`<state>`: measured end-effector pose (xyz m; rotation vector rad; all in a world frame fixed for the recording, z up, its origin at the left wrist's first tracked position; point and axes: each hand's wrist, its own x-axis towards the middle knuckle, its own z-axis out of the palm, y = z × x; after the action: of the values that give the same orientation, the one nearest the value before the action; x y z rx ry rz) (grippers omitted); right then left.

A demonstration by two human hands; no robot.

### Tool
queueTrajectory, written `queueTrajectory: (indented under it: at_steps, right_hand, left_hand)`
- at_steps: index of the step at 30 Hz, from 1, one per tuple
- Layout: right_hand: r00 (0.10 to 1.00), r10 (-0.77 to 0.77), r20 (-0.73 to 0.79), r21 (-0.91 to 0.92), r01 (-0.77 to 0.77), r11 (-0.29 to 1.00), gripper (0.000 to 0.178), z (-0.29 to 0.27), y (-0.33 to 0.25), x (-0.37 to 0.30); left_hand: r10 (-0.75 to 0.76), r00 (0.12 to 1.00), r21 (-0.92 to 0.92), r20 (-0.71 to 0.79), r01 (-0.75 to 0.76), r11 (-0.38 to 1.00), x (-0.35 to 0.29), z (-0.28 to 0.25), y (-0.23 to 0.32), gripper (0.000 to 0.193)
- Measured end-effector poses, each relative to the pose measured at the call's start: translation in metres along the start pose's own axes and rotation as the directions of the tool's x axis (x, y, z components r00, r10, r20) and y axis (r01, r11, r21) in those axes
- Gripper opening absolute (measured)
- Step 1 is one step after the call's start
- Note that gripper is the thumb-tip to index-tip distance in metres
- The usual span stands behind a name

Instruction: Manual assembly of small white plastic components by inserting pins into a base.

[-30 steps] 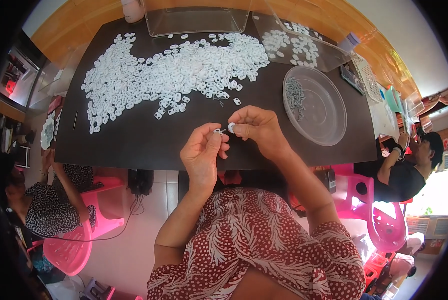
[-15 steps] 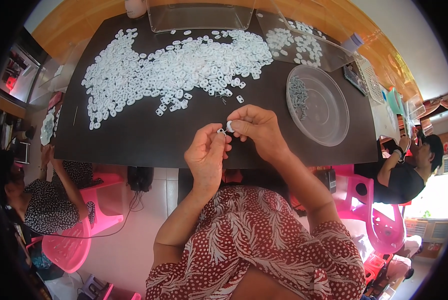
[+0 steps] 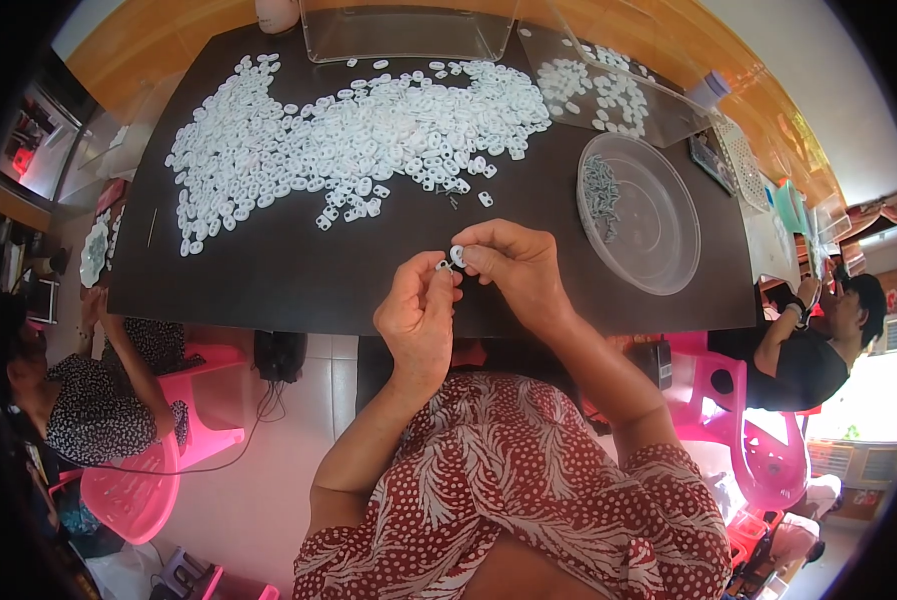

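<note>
Over the near part of the dark table (image 3: 299,285), my two hands meet with their fingertips close together. My left hand (image 3: 416,318) pinches a small white plastic piece (image 3: 444,266) with holes in it. Between thumb and forefinger of my right hand (image 3: 522,272) is a white oval plastic piece (image 3: 458,256), right beside the first one; whether the two touch I cannot tell. Beyond my hands spreads a big pile of similar white plastic pieces (image 3: 369,135). A few small grey screws (image 3: 454,197) lie at its near edge.
A round clear plastic tray (image 3: 659,270) on the right holds a heap of grey screws (image 3: 600,195). Clear bins (image 3: 409,45) stand at the far edge, with white pieces (image 3: 624,100) by the right one. People sit at left (image 3: 104,400) and right (image 3: 819,340).
Both hands have shifted only slightly, still pinching their pieces close together. The whole view has moved a little; the pile and tray look the same.
</note>
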<state>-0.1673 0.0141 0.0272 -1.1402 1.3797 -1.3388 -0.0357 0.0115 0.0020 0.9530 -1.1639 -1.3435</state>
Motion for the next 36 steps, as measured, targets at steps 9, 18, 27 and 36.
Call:
queueTrajectory:
  at_steps: [9, 18, 27, 36]
  right_hand:
    - [1.0, 0.0, 0.012, 0.04, -0.001, 0.999, 0.009, 0.006, -0.005, -0.007]
    - [0.992, -0.128, 0.0, -0.076, 0.128, 0.989, 0.012, 0.003, 0.001, -0.008]
    - [0.999, -0.023, -0.031, 0.039, 0.025, 0.999, 0.011, 0.003, 0.002, -0.011]
    - [0.972, -0.233, -0.012, -0.189, 0.227, 0.955, 0.011, 0.0, 0.006, -0.012]
  left_hand:
    - [-0.005, 1.0, 0.017, 0.001, 0.005, 1.0, -0.002, 0.002, 0.001, 0.017]
    - [-0.053, 0.998, -0.178, 0.04, 0.059, 0.982, 0.002, 0.002, 0.001, 0.02]
    - [-0.113, 0.991, -0.251, 0.078, 0.129, 0.959, 0.003, 0.002, 0.001, 0.022]
    - [-0.134, 0.985, -0.273, 0.111, 0.159, 0.949, 0.004, 0.004, 0.004, 0.022]
